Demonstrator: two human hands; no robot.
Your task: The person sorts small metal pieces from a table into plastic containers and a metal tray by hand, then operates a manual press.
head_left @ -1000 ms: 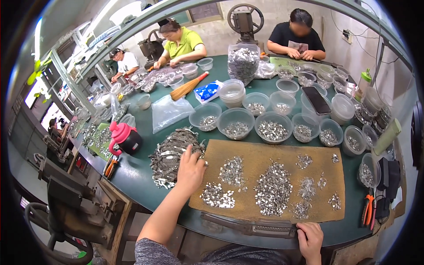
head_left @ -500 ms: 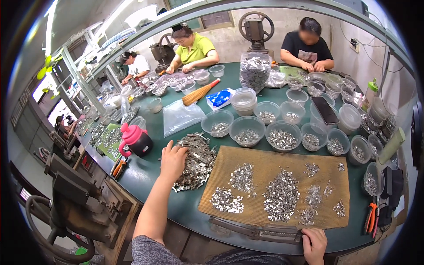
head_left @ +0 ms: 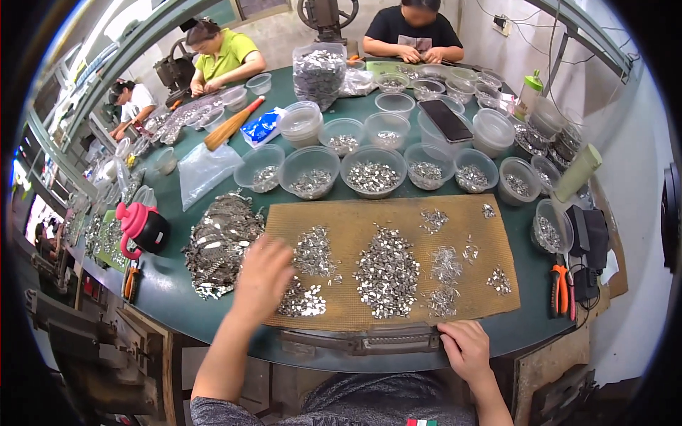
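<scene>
My left hand is smeared by motion over the left edge of a brown textured mat. It hovers between a large heap of tangled silvery metal pieces and a small pile of shiny flat metal pieces; whether its fingers hold anything does not show. My right hand rests at the table's front edge, fingertips by the end of a dark metal bar, thumb apart and nothing visible in it. A big pile of small metal pieces lies mid-mat, with several smaller piles around it.
Clear plastic bowls of metal pieces line the mat's far side. A pink-lidded black mug and pliers are at left; orange-handled pliers lie right. A phone sits on bowls. Several people work beyond.
The view has swung right, shifting the scene leftward. My left hand has left the metal heap for the mat's left edge. My right hand stays by the bar's end.
</scene>
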